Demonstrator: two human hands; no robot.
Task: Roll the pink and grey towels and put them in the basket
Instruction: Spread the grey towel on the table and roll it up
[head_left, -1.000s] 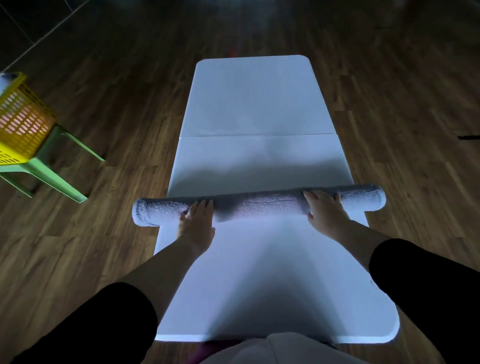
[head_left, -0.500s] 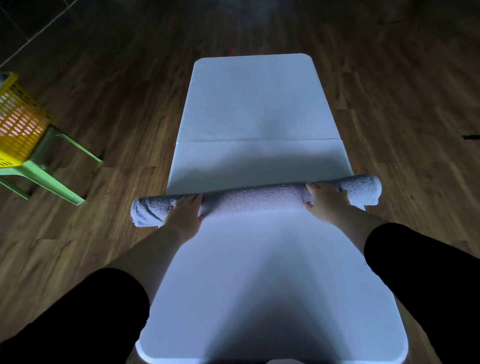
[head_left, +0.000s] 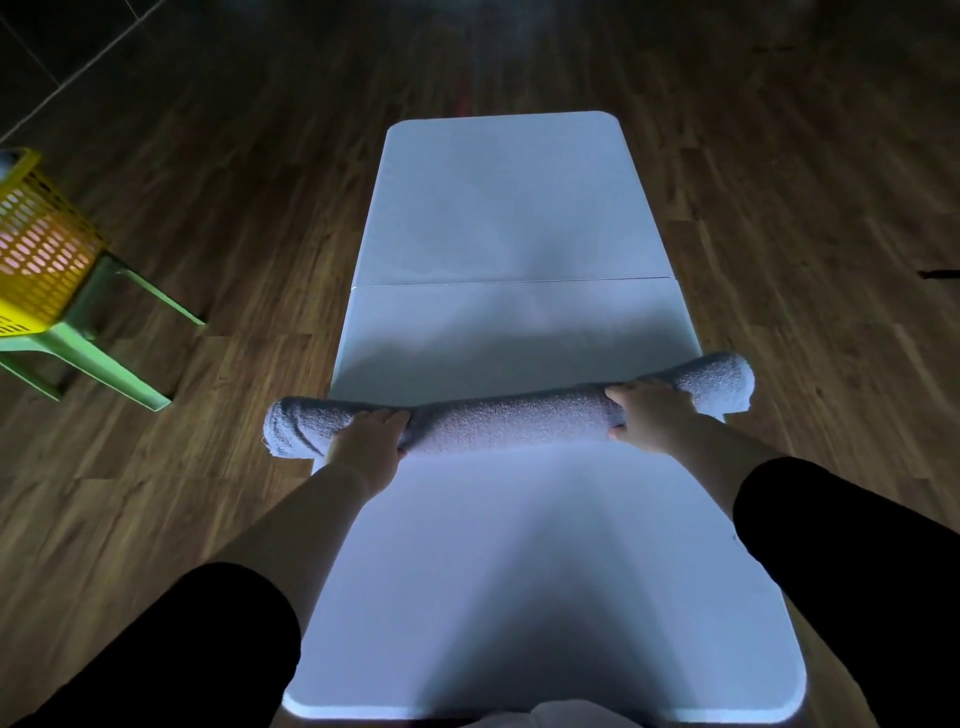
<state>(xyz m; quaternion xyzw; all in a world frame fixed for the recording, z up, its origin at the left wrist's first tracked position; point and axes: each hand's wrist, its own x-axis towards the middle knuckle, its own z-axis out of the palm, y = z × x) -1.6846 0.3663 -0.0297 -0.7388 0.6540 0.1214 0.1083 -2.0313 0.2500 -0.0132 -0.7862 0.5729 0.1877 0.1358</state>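
Far left, the yellow basket (head_left: 39, 249) sits on a green stool (head_left: 98, 332), something pink showing through its mesh. The left hand (head_left: 366, 444) and right hand (head_left: 652, 415) now curl around the rolled grey towel (head_left: 509, 415) across the white table (head_left: 509, 208), where earlier they lay flatter; rolling looks finished, lifting likely next.

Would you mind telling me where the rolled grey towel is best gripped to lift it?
Probably grip the grey towel from above, a third in from each end, as the left hand and right hand sit. It is long and soft, overhanging both table sides, so one middle grip would let it sag.
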